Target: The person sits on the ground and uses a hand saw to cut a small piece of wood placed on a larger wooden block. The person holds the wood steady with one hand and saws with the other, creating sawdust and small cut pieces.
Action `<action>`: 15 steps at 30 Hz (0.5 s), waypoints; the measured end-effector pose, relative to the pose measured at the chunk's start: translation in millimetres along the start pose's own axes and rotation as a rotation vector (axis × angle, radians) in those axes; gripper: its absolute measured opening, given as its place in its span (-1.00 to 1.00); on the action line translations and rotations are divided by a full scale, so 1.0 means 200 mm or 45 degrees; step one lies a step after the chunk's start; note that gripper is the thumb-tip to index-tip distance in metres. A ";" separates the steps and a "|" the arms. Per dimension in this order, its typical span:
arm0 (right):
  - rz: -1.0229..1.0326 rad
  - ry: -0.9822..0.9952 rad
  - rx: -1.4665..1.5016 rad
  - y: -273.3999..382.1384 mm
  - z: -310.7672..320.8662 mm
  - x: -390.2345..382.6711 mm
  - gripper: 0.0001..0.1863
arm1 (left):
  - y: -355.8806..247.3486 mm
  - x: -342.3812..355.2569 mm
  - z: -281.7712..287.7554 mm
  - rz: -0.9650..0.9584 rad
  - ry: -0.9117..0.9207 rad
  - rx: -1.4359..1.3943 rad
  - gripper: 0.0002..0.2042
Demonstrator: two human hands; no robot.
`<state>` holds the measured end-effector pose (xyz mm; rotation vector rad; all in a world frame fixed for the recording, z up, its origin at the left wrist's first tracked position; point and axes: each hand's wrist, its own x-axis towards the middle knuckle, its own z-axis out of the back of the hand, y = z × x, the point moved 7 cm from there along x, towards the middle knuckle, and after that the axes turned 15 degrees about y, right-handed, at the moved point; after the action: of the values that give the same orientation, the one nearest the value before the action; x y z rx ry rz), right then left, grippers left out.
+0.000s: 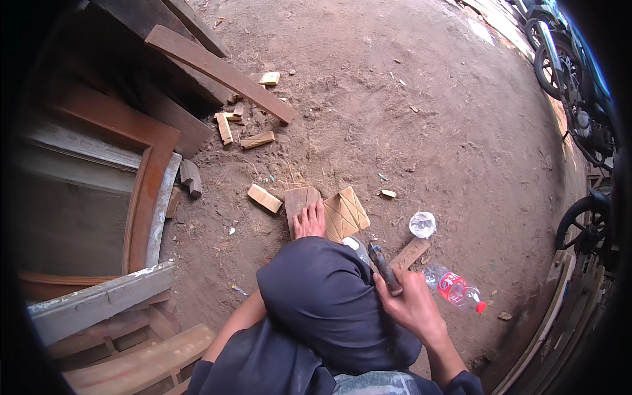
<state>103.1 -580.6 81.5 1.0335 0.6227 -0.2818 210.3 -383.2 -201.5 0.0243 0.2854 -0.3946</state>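
Left hand: laid flat, fingers side by side, on top of the brown wooden block point(302, 197); this is our left hand point(310, 221), and whether the thumb grips the edge we cannot tell.
Right hand: our right hand point(409, 297) is wrapped round a dark tool point(384, 268), right of centre; the two hands are apart.
Step in hand: we judge that we are steadying the block while the tool waits at the ready, not touching it.
Next move: it would call for a firm left hand, with fingers clear of the tool's path.
Main piece: one brown block, at the centre of the frame, beside one scored pale board point(347, 214).
Near the right hand: one wooden strip point(411, 253), one clear plastic cup point(422, 225) and one bottle point(454, 288) with a red cap, lying on its side.
Pale offcuts: one point(264, 198) left of the block; at least four more in the upper left, some overlapping, so we cannot count exactly.
Farther left: one glazed frame point(139, 217) and one long plank point(220, 72) above it.
Right edge: one motorcycle point(571, 85) in the upper right, plus another wheel point(584, 224) below it.
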 end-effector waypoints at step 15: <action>-0.171 0.102 -0.074 0.06 0.10 -0.15 -0.63 | 0.03 -0.04 0.21 0.001 0.298 -0.277 -0.08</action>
<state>92.6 -594.3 115.8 0.9518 0.7699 -0.3392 216.5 -377.2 -159.4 -0.1437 0.5578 -0.3586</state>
